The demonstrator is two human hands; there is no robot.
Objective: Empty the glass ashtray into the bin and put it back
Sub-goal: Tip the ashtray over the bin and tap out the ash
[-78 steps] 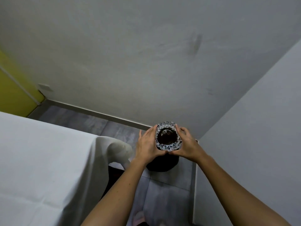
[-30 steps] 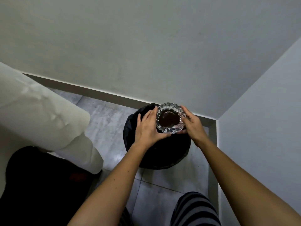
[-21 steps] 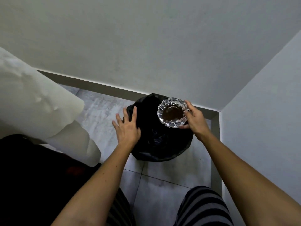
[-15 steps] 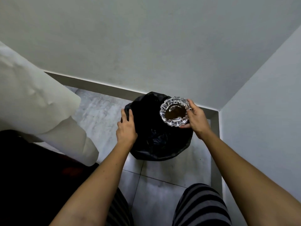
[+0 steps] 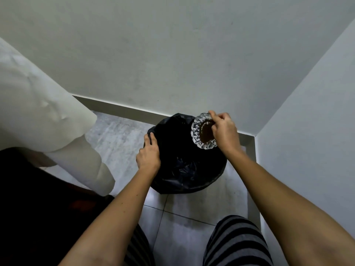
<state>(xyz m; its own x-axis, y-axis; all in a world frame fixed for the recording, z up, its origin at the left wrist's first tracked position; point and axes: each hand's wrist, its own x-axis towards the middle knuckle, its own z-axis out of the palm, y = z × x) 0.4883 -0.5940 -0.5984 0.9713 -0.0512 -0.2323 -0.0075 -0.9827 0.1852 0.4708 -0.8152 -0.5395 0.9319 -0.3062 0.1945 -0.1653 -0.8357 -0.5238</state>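
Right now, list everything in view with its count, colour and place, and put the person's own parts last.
glass ashtray: one, clear cut glass with brown residue inside, tilted over the far right of the bin
bin: one, lined with a black bag, on the floor in the corner
tablecloth: one, white, hanging at left
floor tiles: grey, under the bin
walls: two, pale grey, meeting at the right behind the bin
skirting: grey strip along the wall foot
left hand: one, gripping the bag's left edge
right hand: one, holding the ashtray by its rim
striped trousers: black and grey, bottom edge
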